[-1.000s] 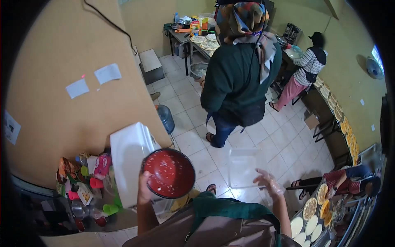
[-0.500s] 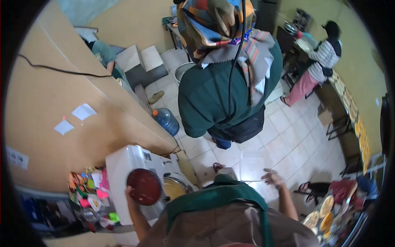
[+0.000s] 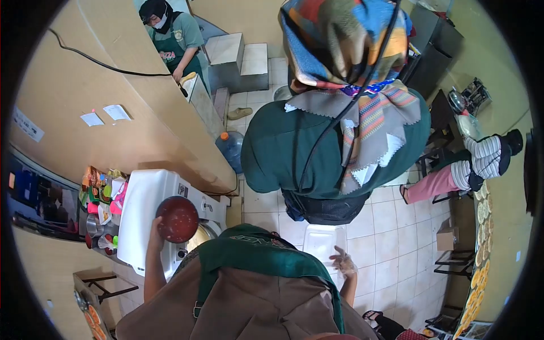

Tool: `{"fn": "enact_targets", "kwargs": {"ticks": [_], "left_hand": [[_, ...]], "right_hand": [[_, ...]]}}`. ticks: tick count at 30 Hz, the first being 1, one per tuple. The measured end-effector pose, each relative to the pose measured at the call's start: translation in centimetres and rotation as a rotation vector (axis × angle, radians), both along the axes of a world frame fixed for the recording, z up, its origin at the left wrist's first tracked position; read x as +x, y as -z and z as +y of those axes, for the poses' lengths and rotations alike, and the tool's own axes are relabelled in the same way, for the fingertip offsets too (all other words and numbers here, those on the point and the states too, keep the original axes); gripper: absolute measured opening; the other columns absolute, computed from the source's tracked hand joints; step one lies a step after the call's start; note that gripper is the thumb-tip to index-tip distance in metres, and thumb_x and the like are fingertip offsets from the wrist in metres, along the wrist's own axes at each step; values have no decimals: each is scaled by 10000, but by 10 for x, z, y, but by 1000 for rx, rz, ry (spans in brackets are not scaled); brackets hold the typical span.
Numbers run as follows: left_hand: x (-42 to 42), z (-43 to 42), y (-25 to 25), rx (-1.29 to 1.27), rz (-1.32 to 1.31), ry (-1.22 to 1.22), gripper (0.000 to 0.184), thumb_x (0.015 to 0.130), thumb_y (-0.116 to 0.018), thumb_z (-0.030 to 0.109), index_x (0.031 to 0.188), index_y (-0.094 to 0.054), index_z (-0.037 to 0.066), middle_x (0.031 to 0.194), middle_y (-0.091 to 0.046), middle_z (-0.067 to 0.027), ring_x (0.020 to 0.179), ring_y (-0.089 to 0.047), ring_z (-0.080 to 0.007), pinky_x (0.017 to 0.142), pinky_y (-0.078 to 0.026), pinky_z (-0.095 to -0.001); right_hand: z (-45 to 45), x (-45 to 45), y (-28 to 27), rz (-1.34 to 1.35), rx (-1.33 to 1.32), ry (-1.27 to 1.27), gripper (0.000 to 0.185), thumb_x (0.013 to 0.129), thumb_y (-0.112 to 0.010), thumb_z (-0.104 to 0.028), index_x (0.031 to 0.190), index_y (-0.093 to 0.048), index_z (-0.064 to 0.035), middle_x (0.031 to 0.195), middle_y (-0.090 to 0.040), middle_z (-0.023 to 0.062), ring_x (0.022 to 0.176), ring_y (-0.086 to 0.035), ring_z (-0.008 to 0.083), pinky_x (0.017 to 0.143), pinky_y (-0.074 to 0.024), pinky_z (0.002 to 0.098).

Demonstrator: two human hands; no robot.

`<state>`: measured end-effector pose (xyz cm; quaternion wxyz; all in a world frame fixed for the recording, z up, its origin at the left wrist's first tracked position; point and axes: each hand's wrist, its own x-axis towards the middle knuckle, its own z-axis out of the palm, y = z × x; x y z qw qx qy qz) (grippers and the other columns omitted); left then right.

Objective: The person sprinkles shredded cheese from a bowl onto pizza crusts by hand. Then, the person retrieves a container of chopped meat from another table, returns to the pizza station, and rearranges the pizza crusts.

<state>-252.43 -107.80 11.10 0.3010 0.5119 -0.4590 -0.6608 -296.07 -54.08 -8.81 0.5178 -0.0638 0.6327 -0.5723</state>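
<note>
A red bowl (image 3: 178, 220) with white bits on it is gripped at its left edge by my left hand (image 3: 156, 231), over the front of a white machine (image 3: 148, 199). Just below and right of the bowl, part of a metal mixing bowl (image 3: 211, 229) with pale yellow contents shows beside the machine. My right hand (image 3: 343, 263), in a clear glove, has its fingers spread and holds nothing I can see. A clear plastic tray (image 3: 324, 242) appears next to its fingertips; whether they touch, I cannot tell.
Close in front stands a co-worker (image 3: 334, 147) with their back to me. Another person (image 3: 175, 42) is behind the partition, and one in stripes (image 3: 481, 161) is at the right. A blue water jug (image 3: 230, 150) stands by the partition. Flat rounds line a long table (image 3: 481, 255).
The view has turned and moved forward. The red bowl, in my left hand, has tilted and is now over the machine's front. The co-worker ahead appears nearer, and the person behind the partition has come into view.
</note>
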Motion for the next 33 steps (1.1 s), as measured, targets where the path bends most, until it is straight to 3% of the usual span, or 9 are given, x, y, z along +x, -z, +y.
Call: {"fn": "enact_targets", "kwargs": {"ticks": [5, 8, 9, 14, 16, 19, 26, 30, 33], "left_hand": [[-46, -1, 6, 130, -165, 153, 449, 845, -531, 428, 1103, -528, 61, 960, -580, -82, 947, -567, -206, 827, -467, -341], [-94, 9, -15, 40, -141, 295, 449, 872, -478, 397, 1158, -520, 53, 967, -598, -72, 917, -562, -177, 844, -441, -319], [-105, 8, -16, 11, -154, 304, 451, 870, -486, 399, 1158, -520, 54, 1001, -596, -80, 924, -569, -188, 836, -451, -323], [-130, 4, 3, 7, -98, 349, 495, 879, -476, 384, 1236, -487, 43, 1113, -585, -115, 997, -565, -214, 891, -441, -340], [-142, 14, -5, 10, -82, 367, 523, 883, -456, 378, 1276, -457, 34, 1135, -581, -120, 1014, -563, -212, 900, -439, -342], [-155, 9, 4, 14, -54, 407, 526, 883, -449, 376, 1277, -453, 28, 1132, -583, -121, 1014, -564, -215, 917, -432, -346], [-210, -29, -1, 93, 34, 242, 452, 889, -462, 359, 1178, -496, 13, 1039, -593, -83, 984, -549, -174, 909, -410, -312], [-207, -83, 72, 168, 122, 232, 425, 903, -461, 393, 1073, -582, 23, 1013, -625, -81, 908, -590, -154, 785, -482, -302], [-224, -117, 68, 338, 186, 190, 439, 897, -473, 382, 1123, -571, 18, 1014, -640, -95, 919, -613, -182, 812, -494, -326]], "right_hand": [[17, -19, 2, 532, 324, -274, 570, 808, -579, -167, 1338, -396, -64, 887, -640, 82, 682, -601, 165, 570, -501, 302], [-10, -31, -2, 927, 639, -675, 501, 812, -483, -117, 1307, -439, -57, 1064, -620, 194, 990, -592, 336, 891, -462, 416], [-51, -25, -59, 838, 705, -588, 483, 820, -460, -132, 1299, -444, -67, 1136, -569, 239, 1057, -545, 381, 929, -425, 457], [-130, -38, -86, 931, 714, -946, 485, 823, -453, -125, 1306, -414, -114, 1015, -605, 198, 995, -591, 347, 860, -476, 428], [-172, -34, -97, 941, 747, -843, 482, 822, -466, -154, 1297, -404, -108, 992, -605, 195, 983, -594, 363, 846, -484, 434], [-260, -27, -110, 1035, 654, -837, 428, 787, -469, -133, 1213, -509, -139, 1162, -534, 251, 1003, -581, 401, 868, -476, 465], [-403, -49, 3, 1275, 323, -966, 340, 797, -451, -156, 1081, -637, -137, 1057, -635, 178, 1023, -593, 335, 862, -483, 435], [-495, -91, 6, 995, 536, -1113, 323, 791, -469, -148, 1045, -666, -119, 1067, -640, 165, 995, -619, 311, 867, -486, 400], [-530, -122, 136, 937, 605, -896, 285, 798, -488, -154, 1001, -678, -92, 1066, -639, 174, 988, -622, 319, 865, -486, 411]]}}
